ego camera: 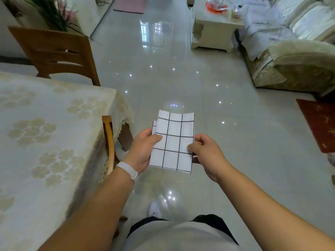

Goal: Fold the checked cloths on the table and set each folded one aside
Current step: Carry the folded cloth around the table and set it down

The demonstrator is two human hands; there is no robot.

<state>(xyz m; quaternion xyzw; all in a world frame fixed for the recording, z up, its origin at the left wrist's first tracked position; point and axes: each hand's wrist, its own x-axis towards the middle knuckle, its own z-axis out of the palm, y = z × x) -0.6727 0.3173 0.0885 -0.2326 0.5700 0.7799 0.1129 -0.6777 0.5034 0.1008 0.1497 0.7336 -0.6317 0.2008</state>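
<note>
The cloth-covered table (45, 124) at the left shows no checked cloths and no folded pile on the part in view, so I cannot tell how many are left. Just right of it, over the floor, the left hand (143, 151) grips the left edge of a checked cloth (174, 142), thumb on top, and the right hand (206, 154) pinches the right edge. Already folded to a layered rectangle, it seems near done but not yet set aside; its long axis points away from the person.

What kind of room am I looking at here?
Most likely a home's living-dining room: a cloth-covered dining table with a wooden chair, a covered sofa and a low coffee table on glossy floor tiles.
</note>
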